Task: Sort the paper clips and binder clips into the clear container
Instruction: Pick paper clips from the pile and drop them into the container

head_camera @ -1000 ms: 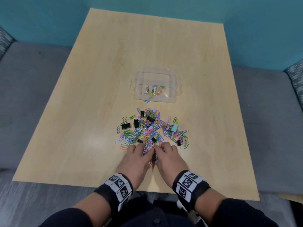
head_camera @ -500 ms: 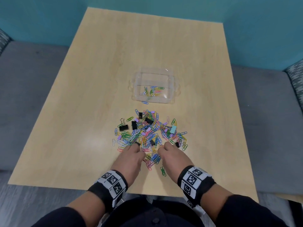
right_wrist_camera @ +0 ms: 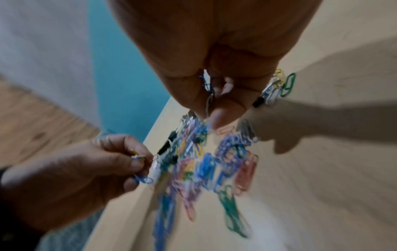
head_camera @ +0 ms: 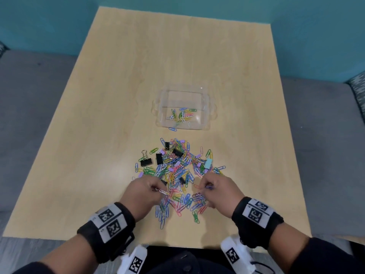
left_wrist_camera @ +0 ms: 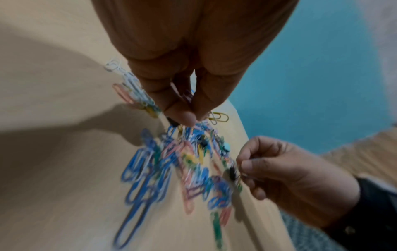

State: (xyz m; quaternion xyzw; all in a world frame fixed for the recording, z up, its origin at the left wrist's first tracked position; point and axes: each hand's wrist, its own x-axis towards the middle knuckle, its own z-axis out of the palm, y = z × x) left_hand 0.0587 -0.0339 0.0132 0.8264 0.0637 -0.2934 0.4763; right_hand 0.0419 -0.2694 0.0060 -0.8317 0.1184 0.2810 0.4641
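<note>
On the pale wooden worktop, going from left to right, a black binder clip with its wire handles raised is lying at the left edge of the heap, apart from the person's hands. The left hand is hovering just over the near left side of the heap of coloured paper clips, its grip closed in a pinch, thumb and forefinger grasping a white paper clip that is sticking out toward the right; the right wrist view is showing a blue clip also hanging from those fingers. More black binder clips are sitting in the far part of the heap, among blue, pink, green and yellow paper clips, and a loose spread of mostly blue paper clips is lying between the 2 hands near the worktop's front edge. Beyond the heap, the clear container is standing upright near the middle of the worktop, holding a small cluster of paper clips in its near half, with 1 blue clip lying just outside its near wall. A pale blue binder clip is resting at the heap's right side. The right hand is hovering over the near right side of the heap, its grip likewise pinched, thumb and forefinger grasping a few thin clips, their colours hard to tell through the blur.
</note>
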